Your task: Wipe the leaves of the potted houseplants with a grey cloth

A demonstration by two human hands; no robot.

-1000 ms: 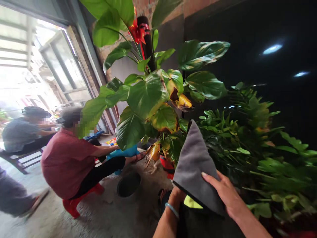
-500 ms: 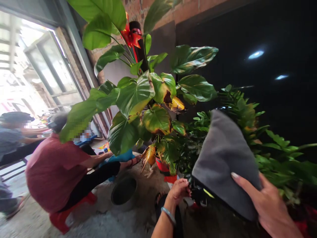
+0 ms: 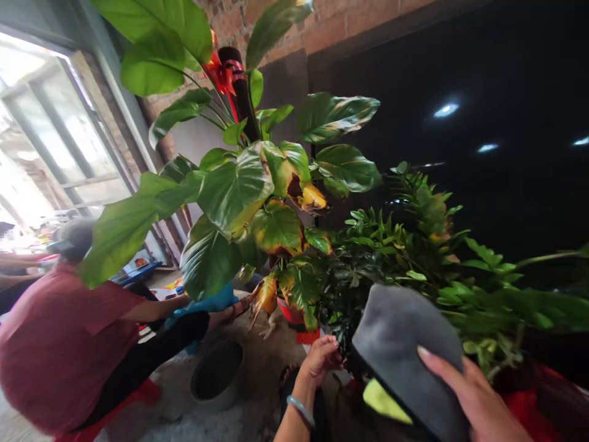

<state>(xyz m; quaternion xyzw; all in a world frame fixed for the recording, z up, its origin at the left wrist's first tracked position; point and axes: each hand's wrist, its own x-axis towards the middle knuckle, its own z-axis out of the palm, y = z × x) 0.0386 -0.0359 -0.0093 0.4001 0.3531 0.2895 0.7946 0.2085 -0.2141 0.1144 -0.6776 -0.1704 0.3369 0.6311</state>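
My right hand (image 3: 467,396) presses a grey cloth (image 3: 405,344) with a yellow-green underside against the small-leaved plant (image 3: 414,258) at lower right; its fingers lie along the cloth and grip it. My left hand (image 3: 324,359), a pale bracelet on its wrist, reaches into the low foliage beside the cloth with curled fingers around a stem or leaf that I cannot make out. Behind stands a tall plant (image 3: 239,190) with big glossy leaves, some yellowed, on a dark pole with a red bow (image 3: 221,70).
A person in a red shirt (image 3: 59,344) squats on a red stool at left, close to a dark round pot (image 3: 216,374) on the concrete floor. A red pot (image 3: 294,313) holds the tall plant. A brick wall and dark panel are behind; an open doorway is at left.
The cloth has dropped lower onto the small-leaved plant with my right hand. My left hand stays at the low leaves. The view has shifted right, so the squatting person moved left.
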